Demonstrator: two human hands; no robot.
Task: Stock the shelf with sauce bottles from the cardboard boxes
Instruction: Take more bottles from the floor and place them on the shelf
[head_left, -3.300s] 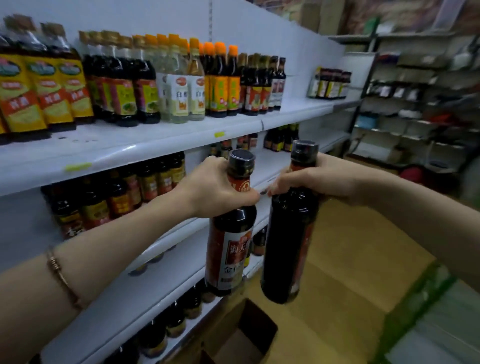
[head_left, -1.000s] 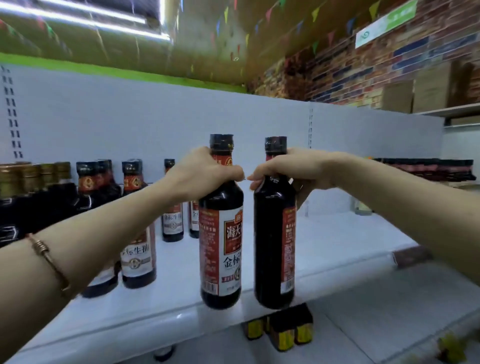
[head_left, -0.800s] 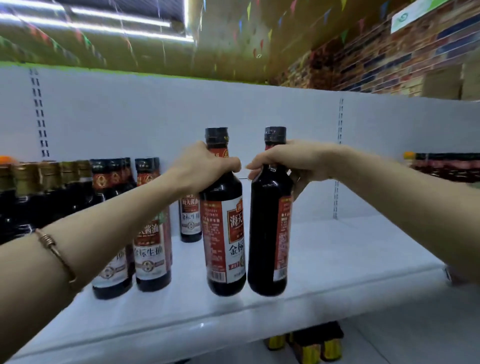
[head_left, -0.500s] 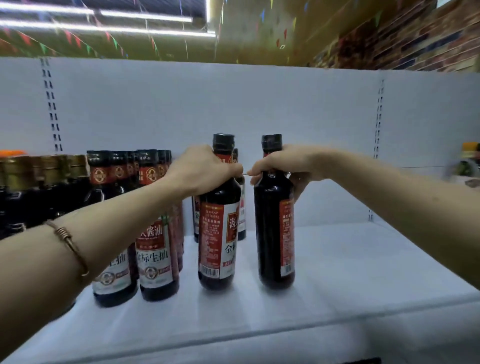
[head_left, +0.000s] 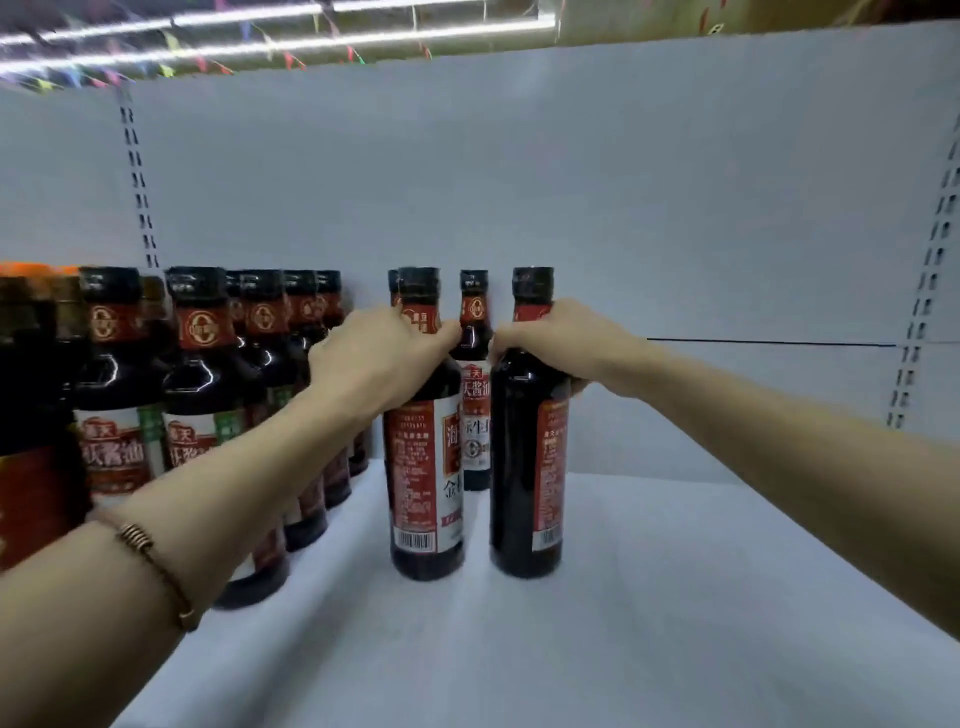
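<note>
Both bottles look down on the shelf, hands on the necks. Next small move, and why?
Probably slide both back. The left hand and right hand grip the left bottle and right bottle, which stand upright on the shelf, well ahead of the bottle behind.

White back panel (head_left: 623, 208), ceiling strip lights (head_left: 311, 44)

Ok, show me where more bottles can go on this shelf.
Bare shelf runs right of the bottle in the right hand, back to the rear panel, and along the front edge. The left side is packed with bottle rows. The gap beside the left hand is narrow.
</note>
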